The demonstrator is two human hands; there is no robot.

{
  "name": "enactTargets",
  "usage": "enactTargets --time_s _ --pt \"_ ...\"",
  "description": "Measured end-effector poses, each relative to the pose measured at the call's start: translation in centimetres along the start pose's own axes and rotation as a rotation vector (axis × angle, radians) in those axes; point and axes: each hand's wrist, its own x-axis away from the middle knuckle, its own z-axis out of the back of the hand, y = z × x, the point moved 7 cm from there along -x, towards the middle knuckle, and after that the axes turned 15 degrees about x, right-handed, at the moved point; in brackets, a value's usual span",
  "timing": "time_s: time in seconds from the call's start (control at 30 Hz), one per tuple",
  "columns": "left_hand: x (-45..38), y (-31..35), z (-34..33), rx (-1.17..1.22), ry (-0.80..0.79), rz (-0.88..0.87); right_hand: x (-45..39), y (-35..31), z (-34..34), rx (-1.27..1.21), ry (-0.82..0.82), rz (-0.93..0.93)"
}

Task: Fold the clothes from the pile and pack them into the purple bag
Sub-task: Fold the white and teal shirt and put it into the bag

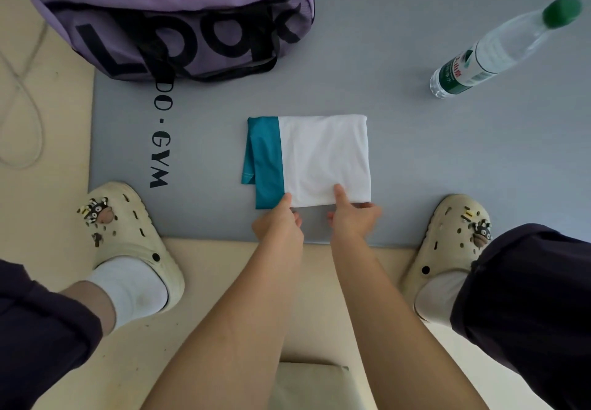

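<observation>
A folded white and teal garment (319,157) lies flat on the grey mat (415,160), in the middle of the view. My left hand (279,221) pinches its near edge where teal meets white, thumb on top. My right hand (351,214) pinches the near edge of the white part, thumb on top and fingers under the cloth. The purple bag (166,16) with black lettering stands at the top left, and orange and white cloth shows in its open top.
A clear water bottle (499,51) with a green cap lies on the mat at the upper right. My feet in cream clogs (128,237) (447,249) stand either side of the garment at the mat's near edge. A cable loops over the beige floor at the left.
</observation>
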Motion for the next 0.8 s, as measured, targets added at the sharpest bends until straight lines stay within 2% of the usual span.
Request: enactTargets --time_s 0.1,0.3,0.47,0.6,0.67,0.73,0.8 --pt "0.6 -1.1 -0.9 0.077 -0.068 0.091 -1.2 -1.1 1.5 0.027 0.026 0.059" --pt "0.6 -0.6 -0.9 0.141 -0.183 0.167 -3.2 -2.9 2.8 0.347 -0.123 0.171" --pt "0.8 1.5 -0.8 0.142 -0.242 0.082 -2.8 -4.3 2.3 0.227 -0.24 0.17" --pt "1.7 3.2 -2.4 0.16 -0.379 0.148 -2.1 -5.6 1.5 0.239 -0.398 0.168" --pt "1.8 5.2 -3.4 0.169 -0.477 0.092 -1.8 -7.0 1.3 0.145 -0.463 0.234" --pt "2.0 7.9 -4.6 0.213 -0.647 -0.017 -1.3 -8.1 1.0 0.046 -0.574 0.301" --pt "2.0 9.2 -4.7 0.187 -0.753 -0.092 -1.3 -7.9 0.6 0.049 -0.618 0.312"
